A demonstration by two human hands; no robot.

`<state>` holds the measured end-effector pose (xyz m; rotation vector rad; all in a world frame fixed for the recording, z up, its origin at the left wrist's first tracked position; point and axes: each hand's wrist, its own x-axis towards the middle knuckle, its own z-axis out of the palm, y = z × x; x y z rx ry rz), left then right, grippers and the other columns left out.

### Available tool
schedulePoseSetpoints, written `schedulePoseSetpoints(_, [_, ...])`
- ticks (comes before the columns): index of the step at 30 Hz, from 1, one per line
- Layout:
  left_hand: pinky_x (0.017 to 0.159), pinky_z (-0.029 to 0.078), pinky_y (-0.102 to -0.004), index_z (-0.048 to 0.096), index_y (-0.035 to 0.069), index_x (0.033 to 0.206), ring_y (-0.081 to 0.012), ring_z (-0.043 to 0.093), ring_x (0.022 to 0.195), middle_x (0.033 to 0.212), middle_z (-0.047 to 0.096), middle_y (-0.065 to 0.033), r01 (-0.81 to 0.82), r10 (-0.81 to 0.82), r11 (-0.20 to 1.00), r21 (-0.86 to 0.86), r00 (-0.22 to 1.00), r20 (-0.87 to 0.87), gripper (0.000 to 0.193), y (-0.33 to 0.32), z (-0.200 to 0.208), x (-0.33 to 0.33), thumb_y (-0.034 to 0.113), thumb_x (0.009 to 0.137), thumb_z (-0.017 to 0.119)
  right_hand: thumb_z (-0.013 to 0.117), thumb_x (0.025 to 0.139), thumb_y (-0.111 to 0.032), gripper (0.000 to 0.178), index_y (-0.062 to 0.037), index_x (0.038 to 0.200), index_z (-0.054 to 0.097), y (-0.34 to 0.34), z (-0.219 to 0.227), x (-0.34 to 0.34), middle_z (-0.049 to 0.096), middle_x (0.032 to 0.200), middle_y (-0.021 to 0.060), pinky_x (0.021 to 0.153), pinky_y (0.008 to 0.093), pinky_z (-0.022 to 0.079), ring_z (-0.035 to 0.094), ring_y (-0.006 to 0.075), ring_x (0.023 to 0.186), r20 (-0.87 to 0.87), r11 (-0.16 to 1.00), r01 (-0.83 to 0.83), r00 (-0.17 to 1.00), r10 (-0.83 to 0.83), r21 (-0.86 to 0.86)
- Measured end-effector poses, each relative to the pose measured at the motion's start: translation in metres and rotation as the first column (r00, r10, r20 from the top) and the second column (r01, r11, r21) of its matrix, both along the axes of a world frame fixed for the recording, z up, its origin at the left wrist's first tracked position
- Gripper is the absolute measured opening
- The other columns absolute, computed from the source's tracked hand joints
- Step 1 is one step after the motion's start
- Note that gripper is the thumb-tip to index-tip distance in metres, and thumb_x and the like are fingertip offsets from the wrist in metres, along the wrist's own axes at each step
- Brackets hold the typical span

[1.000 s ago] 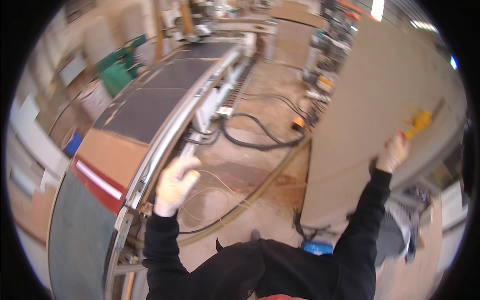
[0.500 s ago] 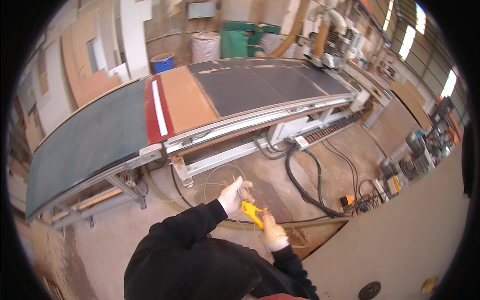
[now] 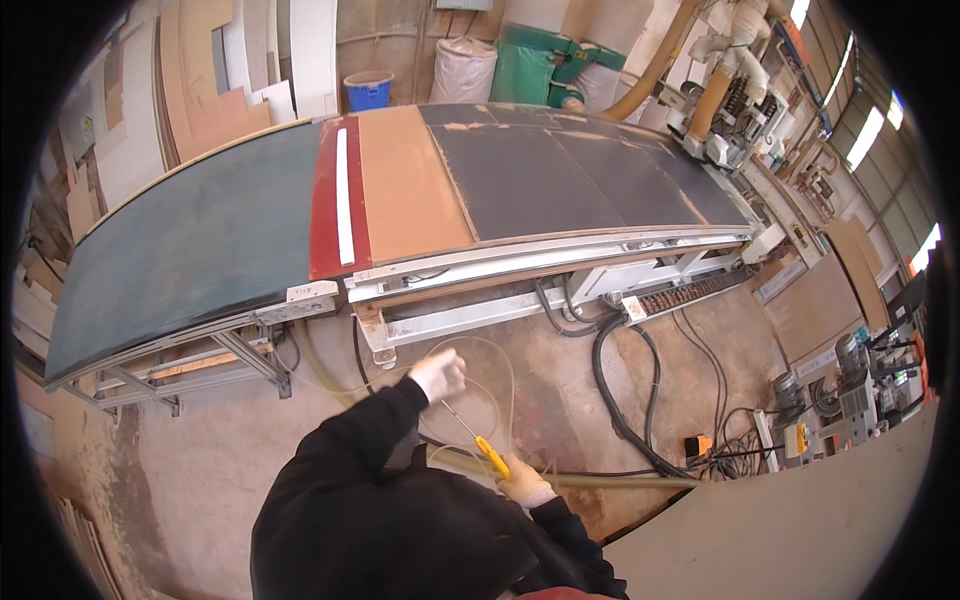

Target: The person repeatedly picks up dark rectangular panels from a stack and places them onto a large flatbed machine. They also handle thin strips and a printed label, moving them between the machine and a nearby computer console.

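My right hand (image 3: pixel 525 483), in a pale work glove, is wrapped round the yellow handle of an air blow gun (image 3: pixel 491 456). Its thin metal nozzle slants up and left toward my left hand (image 3: pixel 439 376). That hand, gloved in white, has curled fingers just above the nozzle tip; what lies inside them, if anything, is hidden. A thin pale hose (image 3: pixel 512 385) loops through the air around and behind my hands. Whether the left fingers touch it I cannot tell.
Ahead stands a long machine table with a dark panel (image 3: pixel 530 180), a red strip (image 3: pixel 325 200) and a green conveyor bed (image 3: pixel 190 240) at left. Black cables (image 3: pixel 605 390) cross the floor. A large flat board (image 3: pixel 780 530) lies at lower right. A blue bin (image 3: pixel 369 93) stands behind.
My left hand has risen and moved left, away from the yellow handle. The blow gun and right hand have shifted slightly down and left, with the nozzle now exposed. The view has turned left.
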<state>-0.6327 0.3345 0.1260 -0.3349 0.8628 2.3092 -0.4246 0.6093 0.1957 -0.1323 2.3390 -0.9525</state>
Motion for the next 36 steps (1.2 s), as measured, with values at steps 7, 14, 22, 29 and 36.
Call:
schedulePoseSetpoints(7, [0.085,0.057,-0.0456,0.065,0.004,0.126,-0.0321,0.071,0.1,0.11,0.073,-0.0187,-0.632,-0.009,0.15,-0.761,0.768,-0.64,0.045,-0.193,-0.034,-0.27,0.036,0.094,0.07,0.072,0.09,-0.017,0.029,-0.0033,0.111,0.058,-0.02,-0.051,-0.154,0.068,0.1,0.0228,0.084,0.0471,0.052,0.067,0.0418,0.097,-0.079,0.813,0.579,0.809,-0.583,-0.071])
schedulePoseSetpoints(14, [0.113,0.036,-0.0558,0.039,0.014,0.153,-0.0387,0.045,0.14,0.147,0.051,-0.0194,-0.106,-0.009,-0.538,-0.836,0.993,-0.12,0.093,-0.275,-0.064,-0.363,0.052,0.079,0.079,0.071,0.092,-0.022,0.023,-0.0054,0.104,0.061,-0.052,-0.042,-0.308,0.07,0.094,0.0188,0.083,0.046,0.053,0.069,0.039,0.094,-0.026,0.848,0.528,0.849,-0.528,0.051])
schedulePoseSetpoints(22, [0.109,0.048,-0.0473,0.055,0.013,0.141,-0.0384,0.056,0.131,0.138,0.06,-0.0178,-0.429,0.149,-0.272,-0.861,0.866,-0.478,0.064,-0.261,-0.036,-0.406,0.02,0.081,0.073,0.069,0.094,-0.022,0.023,-0.0046,0.107,0.061,-0.069,-0.031,-0.369,0.068,0.086,0.016,0.075,0.0449,0.053,0.069,0.035,0.083,0.038,0.773,0.635,0.772,-0.635,0.01])
schedulePoseSetpoints(29, [0.095,0.049,-0.0543,0.056,0.009,0.125,-0.0453,0.058,0.108,0.111,0.059,-0.024,-0.52,-0.205,-0.334,-0.786,0.854,-0.478,0.051,-0.142,-0.032,-0.48,0.016,0.077,0.073,0.063,0.101,-0.026,0.025,-0.0061,0.115,0.058,-0.048,-0.021,-0.37,0.061,0.07,0.0065,0.049,0.0328,0.048,0.059,0.0172,0.053,0.202,0.555,0.831,0.552,-0.809,-0.044])
schedulePoseSetpoints(36, [0.124,0.017,-0.0615,0.04,0.005,0.151,-0.0465,0.028,0.148,0.151,0.041,-0.0309,-0.568,-0.602,-0.24,-0.788,0.723,-0.338,0.075,-0.009,-0.091,-0.508,0.047,0.094,0.063,0.06,0.104,-0.031,0.029,-0.0053,0.117,0.058,-0.064,-0.018,-0.349,0.064,0.073,0.0098,0.044,0.0308,0.047,0.058,0.0161,0.051,0.324,0.405,0.889,0.456,-0.829,-0.214])
